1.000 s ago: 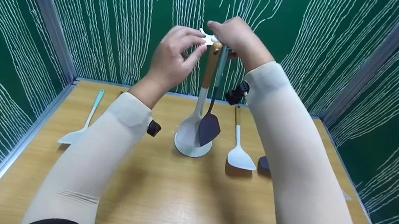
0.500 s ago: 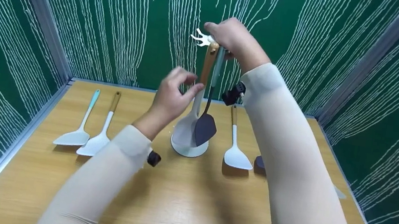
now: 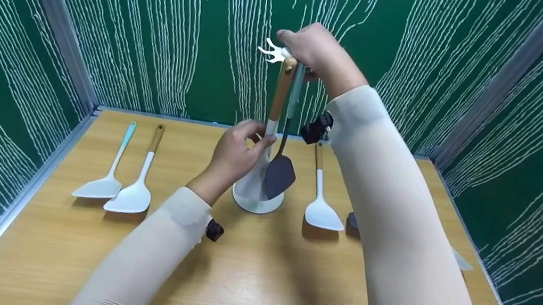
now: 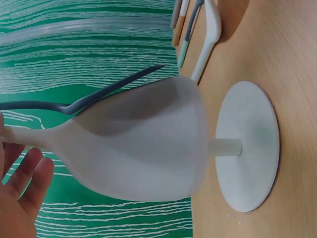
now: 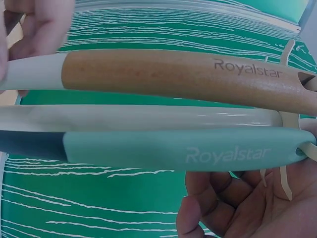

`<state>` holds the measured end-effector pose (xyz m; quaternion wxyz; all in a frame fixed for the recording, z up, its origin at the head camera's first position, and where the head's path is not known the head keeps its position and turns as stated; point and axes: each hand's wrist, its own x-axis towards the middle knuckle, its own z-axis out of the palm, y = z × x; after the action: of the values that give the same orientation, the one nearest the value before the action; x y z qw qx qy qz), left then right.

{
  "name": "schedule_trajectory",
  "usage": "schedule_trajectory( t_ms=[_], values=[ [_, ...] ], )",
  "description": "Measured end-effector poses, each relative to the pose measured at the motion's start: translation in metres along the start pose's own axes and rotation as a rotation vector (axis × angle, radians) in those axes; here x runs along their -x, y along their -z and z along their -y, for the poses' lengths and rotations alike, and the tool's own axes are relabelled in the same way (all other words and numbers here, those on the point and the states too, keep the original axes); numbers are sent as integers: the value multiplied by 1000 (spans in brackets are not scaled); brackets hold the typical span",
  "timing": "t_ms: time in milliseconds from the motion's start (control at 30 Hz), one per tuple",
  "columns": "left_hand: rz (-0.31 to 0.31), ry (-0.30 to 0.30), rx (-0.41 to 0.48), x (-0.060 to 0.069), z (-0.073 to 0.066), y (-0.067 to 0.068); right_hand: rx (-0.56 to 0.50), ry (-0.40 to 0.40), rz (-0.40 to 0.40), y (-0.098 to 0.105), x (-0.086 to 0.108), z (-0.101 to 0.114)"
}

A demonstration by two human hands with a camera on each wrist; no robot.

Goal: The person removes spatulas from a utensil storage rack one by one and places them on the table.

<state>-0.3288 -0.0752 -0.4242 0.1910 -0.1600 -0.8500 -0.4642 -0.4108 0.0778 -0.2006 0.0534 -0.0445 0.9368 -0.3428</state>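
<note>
A white utensil stand [image 3: 268,208] with a round base and a ring of curved hooks stands at the table's centre. From it hang a white spatula [image 4: 143,144] with a wooden handle [image 5: 163,77] and a dark grey spatula [image 3: 281,176] with a green handle [image 5: 178,148]. My left hand [image 3: 234,153] pinches the white spatula's shaft just below the wood. My right hand [image 3: 319,51] holds the top of the stand beside the hooks [image 3: 273,51], its fingers curled beneath them. The green handle's hole is on a hook; whether the wooden one's is, I cannot tell.
Left on the table lie a spatula with a turquoise handle [image 3: 104,186] and a white spatula with a wooden handle [image 3: 133,197]. On the right lies another white spatula [image 3: 324,215]; a dark one [image 3: 354,221] is partly hidden by my right arm. Green walls [image 3: 125,17] surround the table.
My left hand has left the hooks, moved down along the wooden handle and taken hold of the white spatula's shaft. My right hand stays at the top of the stand.
</note>
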Motion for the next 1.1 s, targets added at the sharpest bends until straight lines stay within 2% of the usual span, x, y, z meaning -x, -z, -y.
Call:
schedule_trajectory(
  t_ms=[500,800,933,1100],
  values=[
    [0,3,-38,1,-3,1,-47,-22,7,-1,2,2],
    [-11,-62,-40,0,-6,5,-65,-30,11,-1,2,2],
    [-8,-73,-37,1,-6,5,-75,-44,16,-1,2,2],
    [-1,-101,-37,3,-5,7,-50,-51,16,-1,1,2]
  ],
)
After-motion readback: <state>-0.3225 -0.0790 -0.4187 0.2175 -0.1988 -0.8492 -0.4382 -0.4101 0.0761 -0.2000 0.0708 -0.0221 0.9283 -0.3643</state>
